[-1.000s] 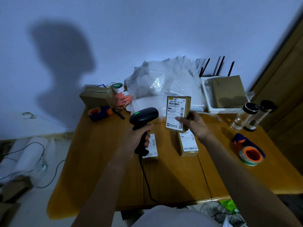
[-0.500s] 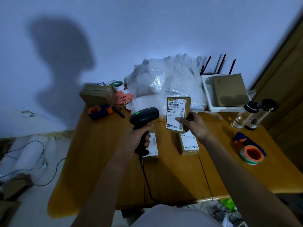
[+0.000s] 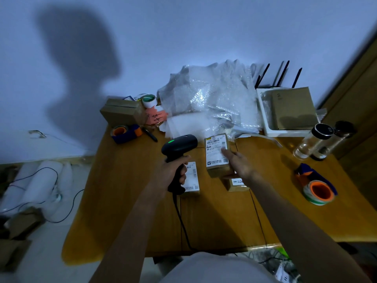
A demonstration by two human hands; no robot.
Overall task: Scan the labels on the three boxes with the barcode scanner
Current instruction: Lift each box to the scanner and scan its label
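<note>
My left hand (image 3: 170, 173) grips the handle of a black barcode scanner (image 3: 179, 147) with a green light on its head, held above the wooden table (image 3: 126, 201). Its cable (image 3: 180, 219) runs down toward me. My right hand (image 3: 237, 163) holds a small cardboard box (image 3: 216, 154), tilted back, label up, low over the table. A second labelled box (image 3: 191, 178) lies flat just right of my left hand. A third box (image 3: 236, 183) lies partly hidden under my right wrist.
Bubble wrap (image 3: 210, 99) is piled at the back. A larger cardboard box (image 3: 122, 111) and a tape dispenser (image 3: 124, 132) sit back left. A white tray (image 3: 265, 121), two glass bottles (image 3: 314, 141) and an orange-cored tape roll (image 3: 319, 192) are at the right.
My right hand has lowered the box from upright in front of the scanner and tipped it back toward the table. The scanner has stayed in place.
</note>
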